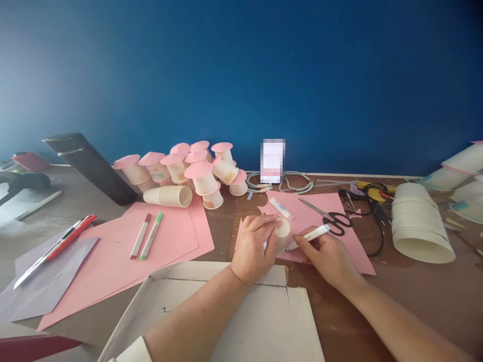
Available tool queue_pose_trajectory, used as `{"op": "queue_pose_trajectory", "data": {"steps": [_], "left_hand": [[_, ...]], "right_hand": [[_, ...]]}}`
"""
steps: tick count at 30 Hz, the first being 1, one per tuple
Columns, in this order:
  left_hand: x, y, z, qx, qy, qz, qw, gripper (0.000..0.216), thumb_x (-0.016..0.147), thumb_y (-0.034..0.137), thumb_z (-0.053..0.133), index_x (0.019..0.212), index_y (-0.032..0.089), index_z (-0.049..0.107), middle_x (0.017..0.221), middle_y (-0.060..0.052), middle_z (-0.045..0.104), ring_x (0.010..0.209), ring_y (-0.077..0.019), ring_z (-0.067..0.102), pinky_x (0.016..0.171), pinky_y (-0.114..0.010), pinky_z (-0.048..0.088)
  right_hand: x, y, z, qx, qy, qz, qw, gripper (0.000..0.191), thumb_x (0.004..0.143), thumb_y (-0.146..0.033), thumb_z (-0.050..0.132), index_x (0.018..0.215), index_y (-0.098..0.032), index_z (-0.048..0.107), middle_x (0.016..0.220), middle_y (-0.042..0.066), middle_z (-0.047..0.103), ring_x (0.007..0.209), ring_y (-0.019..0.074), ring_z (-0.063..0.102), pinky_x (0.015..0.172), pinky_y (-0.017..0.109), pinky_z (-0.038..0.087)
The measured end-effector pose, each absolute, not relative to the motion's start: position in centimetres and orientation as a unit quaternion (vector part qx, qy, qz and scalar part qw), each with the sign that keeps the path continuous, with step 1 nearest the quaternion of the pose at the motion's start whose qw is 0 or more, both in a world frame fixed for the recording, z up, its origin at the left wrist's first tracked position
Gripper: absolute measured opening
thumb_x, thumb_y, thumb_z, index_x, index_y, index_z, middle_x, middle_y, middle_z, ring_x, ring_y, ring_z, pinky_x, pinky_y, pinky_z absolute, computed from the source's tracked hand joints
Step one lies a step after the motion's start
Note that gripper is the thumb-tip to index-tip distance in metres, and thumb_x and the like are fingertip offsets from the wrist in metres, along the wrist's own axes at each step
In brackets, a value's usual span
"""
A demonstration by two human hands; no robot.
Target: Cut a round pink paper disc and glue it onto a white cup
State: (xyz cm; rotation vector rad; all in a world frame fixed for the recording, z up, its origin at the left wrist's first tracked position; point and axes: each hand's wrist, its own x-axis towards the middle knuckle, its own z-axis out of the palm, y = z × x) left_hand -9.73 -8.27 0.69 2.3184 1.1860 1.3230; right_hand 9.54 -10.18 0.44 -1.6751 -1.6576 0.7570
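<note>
Cup left of the scissors is pinched by the left hand; the right hand grips a marker; steady cup, light strokes seem best.

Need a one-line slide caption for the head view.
Left hand grips a small white cup, right hand a marker beside it; scissors lie on pink paper nearby.

PLACE: craft worktable | SIGNS: held marker, scissors, pink paper, cup stack
</note>
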Motion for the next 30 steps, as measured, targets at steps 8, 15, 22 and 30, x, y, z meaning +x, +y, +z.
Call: {"op": "queue_pose_trajectory", "data": {"steps": [8, 15, 22, 30], "left_hand": [[-9.7, -8.2, 0.7, 0.785, 0.408, 0.452, 0.114, 0.028, 0.091, 0.021, 0.047, 0.11, 0.021, 0.067, 0.118, -0.006, 0.066, 0.105, -0.0219, 0.055, 0.094, -0.041, 0.045], [-9.7, -8.2, 0.7, 0.787, 0.4, 0.457, 0.107, 0.027, 0.09, 0.019, 0.049, 0.11, 0.022, 0.067, 0.117, -0.006, 0.066, 0.105, -0.0222, 0.055, 0.095, -0.041, 0.044], [-9.7, -8.2, 0.7, 0.786, 0.402, 0.456, 0.112, 0.028, 0.09, 0.02, 0.047, 0.109, 0.022, 0.067, 0.117, -0.005, 0.066, 0.104, -0.0229, 0.055, 0.094, -0.042, 0.045], [-9.7, -8.3, 0.6, 0.789, 0.405, 0.451, 0.103, 0.029, 0.09, 0.02, 0.047, 0.112, 0.022, 0.066, 0.119, -0.005, 0.066, 0.105, -0.0234, 0.054, 0.094, -0.043, 0.044]], "right_hand": [[9.8, -9.2, 0.8, -0.681, -0.591, 0.286, 0.325, 0.032, 0.082, -0.052, 0.057, 0.075, -0.021, 0.064, 0.049, 0.0, 0.065, 0.05, 0.0207, 0.063, 0.051, 0.029, 0.047], [10.0, -8.0, 0.9, -0.677, -0.602, 0.268, 0.326, 0.03, 0.082, -0.048, 0.054, 0.07, -0.021, 0.062, 0.048, 0.001, 0.065, 0.05, 0.0213, 0.063, 0.05, 0.03, 0.047], [9.7, -7.2, 1.2, -0.666, -0.633, 0.215, 0.332, 0.036, 0.081, -0.048, 0.053, 0.054, -0.025, 0.051, 0.042, 0.0, 0.061, 0.041, 0.0196, 0.059, 0.043, 0.029, 0.041], [9.6, -6.4, 1.7, -0.671, -0.633, 0.227, 0.313, 0.036, 0.081, -0.046, 0.053, 0.052, -0.025, 0.05, 0.042, -0.001, 0.061, 0.042, 0.018, 0.057, 0.045, 0.029, 0.041]]}}
